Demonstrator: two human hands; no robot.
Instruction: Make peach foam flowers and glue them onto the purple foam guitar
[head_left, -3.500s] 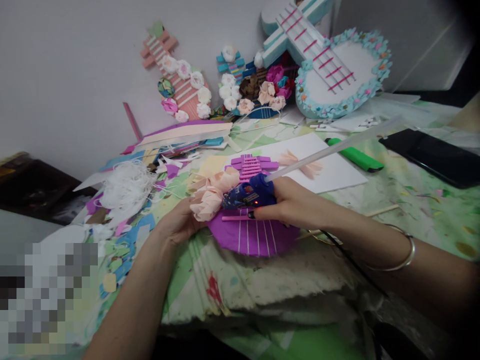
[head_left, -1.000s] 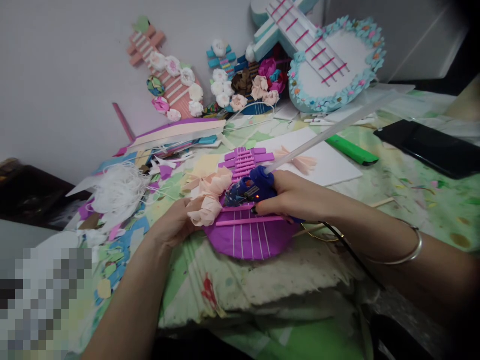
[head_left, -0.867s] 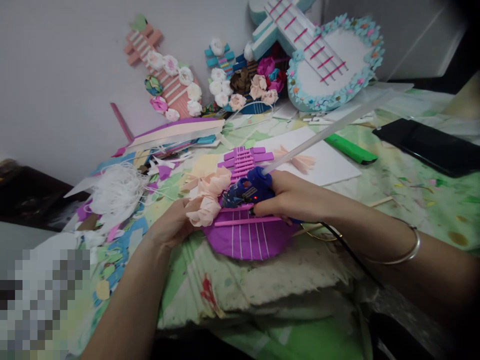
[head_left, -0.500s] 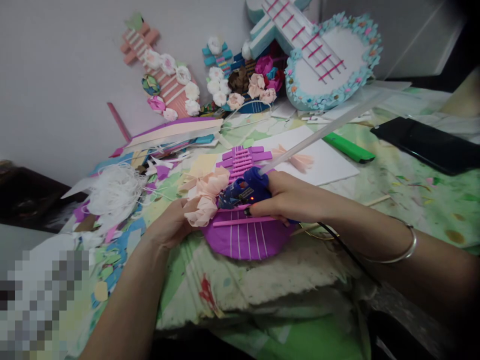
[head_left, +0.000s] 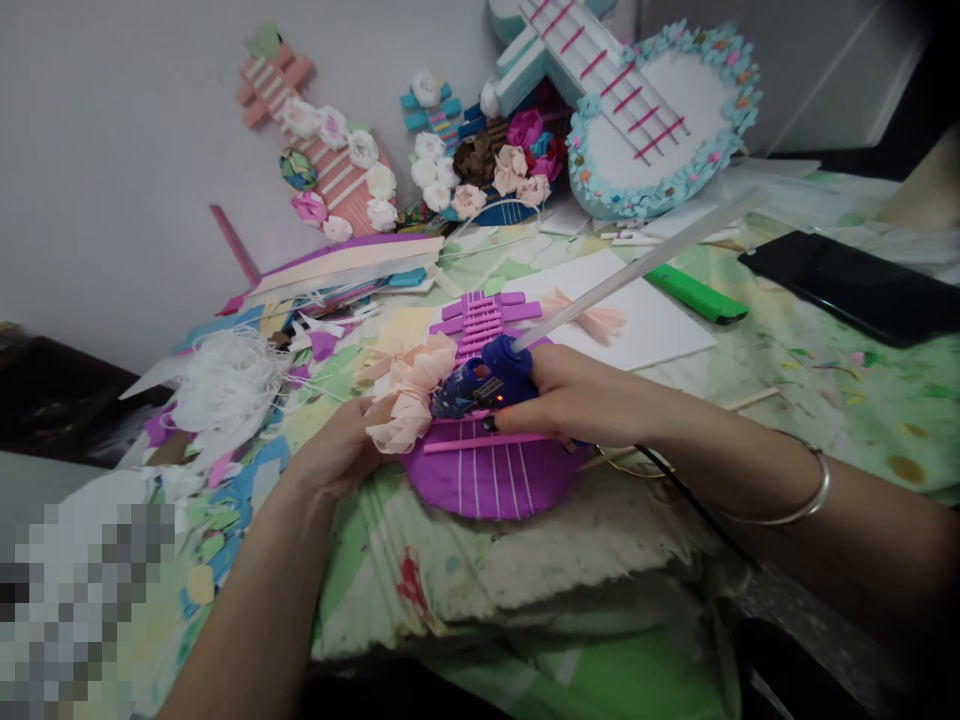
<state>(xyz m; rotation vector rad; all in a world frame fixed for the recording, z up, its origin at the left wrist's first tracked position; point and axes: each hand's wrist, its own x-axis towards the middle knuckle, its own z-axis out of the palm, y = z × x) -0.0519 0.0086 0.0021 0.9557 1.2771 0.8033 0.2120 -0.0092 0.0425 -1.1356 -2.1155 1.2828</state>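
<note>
A purple craft guitar (head_left: 480, 490) with white strings and pink crossbars lies on the table in front of me. Peach paper flowers (head_left: 409, 390) cluster along its left side. My left hand (head_left: 349, 450) grips the guitar's left edge beside the flowers; its fingertips are hidden behind them. Held in my right hand (head_left: 562, 400) is a blue hot glue gun (head_left: 480, 380) with an orange light showing. Its front end points left at the flowers, and a long clear glue stick (head_left: 637, 270) juts out of its back. The gun and hand cover the guitar's middle.
Paper scraps and a tangle of white string (head_left: 229, 385) spread at left. White board (head_left: 660, 335) with peach paper strips, a green cutter (head_left: 690, 292) and a black phone (head_left: 855, 285) lie at right. Several decorated craft guitars (head_left: 652, 120) lean against the wall. A black cord (head_left: 697, 505) trails rightward.
Hardly anything differs. The whole view has shifted very slightly; both hands, the glue gun and the guitar keep their places relative to one another.
</note>
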